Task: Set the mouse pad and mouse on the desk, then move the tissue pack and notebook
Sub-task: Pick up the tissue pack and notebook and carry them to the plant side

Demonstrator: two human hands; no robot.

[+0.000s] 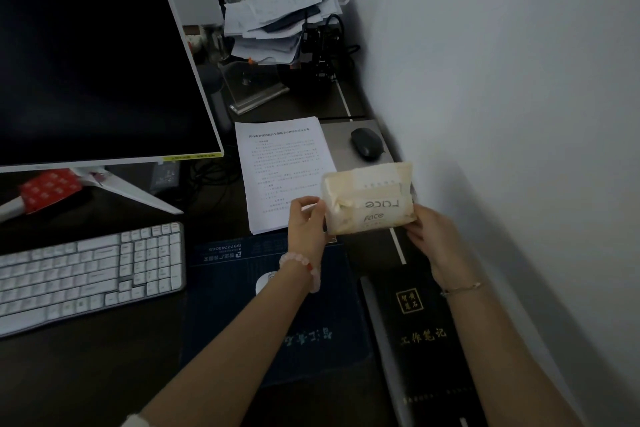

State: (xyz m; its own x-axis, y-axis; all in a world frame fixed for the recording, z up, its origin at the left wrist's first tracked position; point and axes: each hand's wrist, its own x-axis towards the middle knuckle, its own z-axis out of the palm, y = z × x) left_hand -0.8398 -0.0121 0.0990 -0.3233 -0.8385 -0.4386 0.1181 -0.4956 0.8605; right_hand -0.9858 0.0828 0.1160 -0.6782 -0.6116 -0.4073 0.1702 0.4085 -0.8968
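A cream tissue pack (370, 199) is held above the desk between both hands. My left hand (306, 224) grips its left end and my right hand (431, 236) grips its right end. Below my left arm lies a dark blue mouse pad (235, 315), with a white mouse (264, 282) partly hidden behind my left wrist. A black notebook (426, 340) with gold lettering lies to the right of the pad, along the wall.
A grey pad (337, 144) with a black mouse (366, 143) sits farther back by the wall. Printed sheets (280, 163) lie beside it. A white keyboard (90, 274) and a monitor (90, 52) fill the left. A paper pile (280, 17) stands at the back.
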